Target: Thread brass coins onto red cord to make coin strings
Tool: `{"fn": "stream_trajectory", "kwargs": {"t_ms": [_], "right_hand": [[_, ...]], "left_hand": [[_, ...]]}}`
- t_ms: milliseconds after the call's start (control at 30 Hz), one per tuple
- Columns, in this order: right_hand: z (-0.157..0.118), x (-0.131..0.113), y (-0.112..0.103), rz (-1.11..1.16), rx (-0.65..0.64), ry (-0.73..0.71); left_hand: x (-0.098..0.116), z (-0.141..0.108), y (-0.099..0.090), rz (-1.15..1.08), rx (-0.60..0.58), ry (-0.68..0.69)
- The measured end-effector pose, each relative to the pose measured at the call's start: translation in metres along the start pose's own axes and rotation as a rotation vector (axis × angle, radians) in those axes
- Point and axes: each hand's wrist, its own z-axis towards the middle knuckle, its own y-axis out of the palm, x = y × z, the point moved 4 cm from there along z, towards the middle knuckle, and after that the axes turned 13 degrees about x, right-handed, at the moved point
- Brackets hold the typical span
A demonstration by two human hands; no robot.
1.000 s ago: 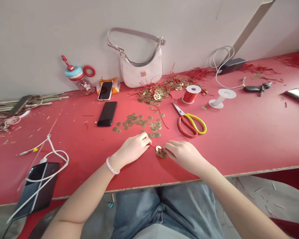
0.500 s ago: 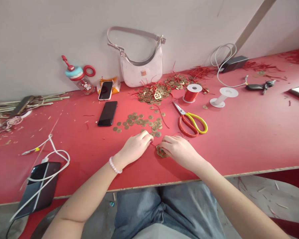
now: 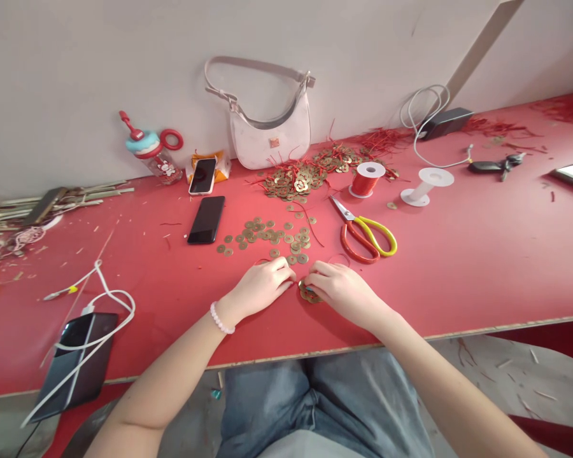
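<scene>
A small ring of overlapping brass coins (image 3: 309, 294) lies flat near the table's front edge. My right hand (image 3: 340, 286) has its fingers closed on the ring's upper right part. Just left of it, my left hand (image 3: 267, 283) is pinched on a red cord that runs toward the ring; the cord is mostly hidden by the fingers. Loose round coins (image 3: 268, 234) are scattered beyond both hands. Scissors (image 3: 358, 232) with one red and one yellow handle lie to the right, near a spool of red cord (image 3: 364, 183).
On the red table (image 3: 458, 267), a heap of tied coins (image 3: 296, 179) lies before a white handbag (image 3: 272, 137). An empty spool (image 3: 424, 187) stands right. Two phones, a cup (image 3: 157, 159) and a power bank with cable (image 3: 79, 362) are on the left.
My left hand has shifted slightly, its fingertips a little lower and nearer the coin ring. My right hand stays on the ring. The whole view has tilted slightly.
</scene>
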Motion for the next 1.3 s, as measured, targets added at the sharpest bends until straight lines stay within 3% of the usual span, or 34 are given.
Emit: {"fn": "stream_trajectory", "kwargs": {"t_ms": [433, 767, 900, 1033, 1300], "right_hand": [[0.006, -0.002, -0.005, 0.04, 0.064, 0.011], [0.019, -0.006, -0.007, 0.309, 0.188, 0.188], [0.027, -0.004, -0.028, 0.468, 0.317, 0.227], [0.043, -0.006, -0.052, 0.502, 0.356, 0.187], [0.097, -0.028, -0.119, 0.471, 0.539, -0.044]], "left_hand": [[0.003, 0.0, 0.002, 0.054, 0.004, -0.001], [0.001, 0.0, -0.015, -0.464, 0.167, -0.188], [-0.005, 0.002, -0.026, -0.626, 0.321, -0.294], [-0.01, 0.004, -0.043, -0.688, 0.482, -0.355], [-0.004, 0.026, -0.11, -0.709, 0.845, -0.334]]}}
